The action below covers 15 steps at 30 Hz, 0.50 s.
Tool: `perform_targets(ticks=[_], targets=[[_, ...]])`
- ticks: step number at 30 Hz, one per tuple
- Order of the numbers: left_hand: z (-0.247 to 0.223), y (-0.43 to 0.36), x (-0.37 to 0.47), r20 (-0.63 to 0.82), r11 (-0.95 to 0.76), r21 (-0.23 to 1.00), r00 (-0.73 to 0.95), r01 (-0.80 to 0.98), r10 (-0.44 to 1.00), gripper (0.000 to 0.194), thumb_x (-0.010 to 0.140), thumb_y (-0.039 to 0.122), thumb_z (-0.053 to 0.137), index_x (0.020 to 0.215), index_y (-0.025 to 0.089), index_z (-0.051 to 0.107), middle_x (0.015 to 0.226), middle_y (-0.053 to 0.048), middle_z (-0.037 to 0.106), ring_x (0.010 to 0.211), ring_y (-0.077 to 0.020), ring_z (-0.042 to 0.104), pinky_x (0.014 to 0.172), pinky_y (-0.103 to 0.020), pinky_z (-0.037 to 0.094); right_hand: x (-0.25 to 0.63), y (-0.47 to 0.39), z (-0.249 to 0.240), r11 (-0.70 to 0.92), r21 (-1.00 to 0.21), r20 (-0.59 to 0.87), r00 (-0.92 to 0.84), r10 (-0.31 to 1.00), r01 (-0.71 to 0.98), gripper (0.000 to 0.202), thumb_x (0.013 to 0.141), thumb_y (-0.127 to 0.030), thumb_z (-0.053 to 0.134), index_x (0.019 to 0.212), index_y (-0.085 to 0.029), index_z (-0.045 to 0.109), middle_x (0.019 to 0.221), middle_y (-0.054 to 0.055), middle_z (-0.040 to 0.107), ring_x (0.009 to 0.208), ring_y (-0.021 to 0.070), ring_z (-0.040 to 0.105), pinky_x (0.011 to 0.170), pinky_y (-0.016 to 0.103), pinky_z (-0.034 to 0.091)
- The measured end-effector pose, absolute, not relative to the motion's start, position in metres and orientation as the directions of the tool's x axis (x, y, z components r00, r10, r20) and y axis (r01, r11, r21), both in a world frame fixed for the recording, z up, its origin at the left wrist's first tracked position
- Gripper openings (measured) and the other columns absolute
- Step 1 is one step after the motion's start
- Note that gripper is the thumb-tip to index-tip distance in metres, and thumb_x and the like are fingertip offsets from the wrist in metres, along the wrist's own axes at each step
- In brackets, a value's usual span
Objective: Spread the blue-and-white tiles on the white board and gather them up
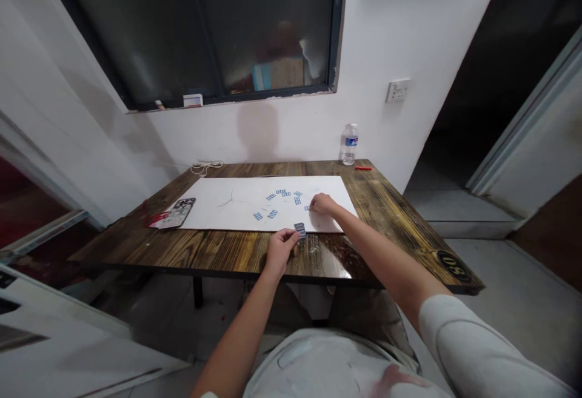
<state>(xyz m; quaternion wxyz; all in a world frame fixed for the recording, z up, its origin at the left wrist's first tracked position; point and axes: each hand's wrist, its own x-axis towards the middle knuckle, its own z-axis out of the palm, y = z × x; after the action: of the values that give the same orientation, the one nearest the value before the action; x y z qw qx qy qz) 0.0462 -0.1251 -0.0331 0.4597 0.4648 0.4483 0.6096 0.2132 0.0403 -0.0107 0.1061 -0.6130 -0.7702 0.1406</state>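
At the board's (209, 198) five o'clock, left fingers (286, 234) pinch the blue stack (299, 227); at three, right fingers (318, 203) curl, hold unclear: go gently.

A: What did we log for the small blue-and-white rectangles (297, 200)?
B: We saw several lying flat in a loose arc, variously angled, on the white board (213, 213); one was partly hidden.
A: And the darker blue-patterned rectangle (300, 230)?
B: We noted it held tilted at the board's near edge; we couldn't tell whether single or stacked.
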Motion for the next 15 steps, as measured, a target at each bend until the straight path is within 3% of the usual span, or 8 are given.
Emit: perform_targets(ticks=[15], targets=[[-0.0365,-0.1239,0.0445,0.16,-0.176,0.974,-0.117,-0.143,0.98,0.027,0.061,0.038,0.08,0.07,0.015,0.07,0.061,0.0,0.064,0.054,-0.0103,0.055,0.056,-0.022,0.043,0.2118,0.0405,-0.0034,0.246,-0.32,-0.058,-0.278,0.959,0.915,0.028,0.074,-0.032,0.071,0.099,-0.02,0.075,0.106,0.011,0.071,0.092,0.0235,0.065,0.075,0.025,0.045]])
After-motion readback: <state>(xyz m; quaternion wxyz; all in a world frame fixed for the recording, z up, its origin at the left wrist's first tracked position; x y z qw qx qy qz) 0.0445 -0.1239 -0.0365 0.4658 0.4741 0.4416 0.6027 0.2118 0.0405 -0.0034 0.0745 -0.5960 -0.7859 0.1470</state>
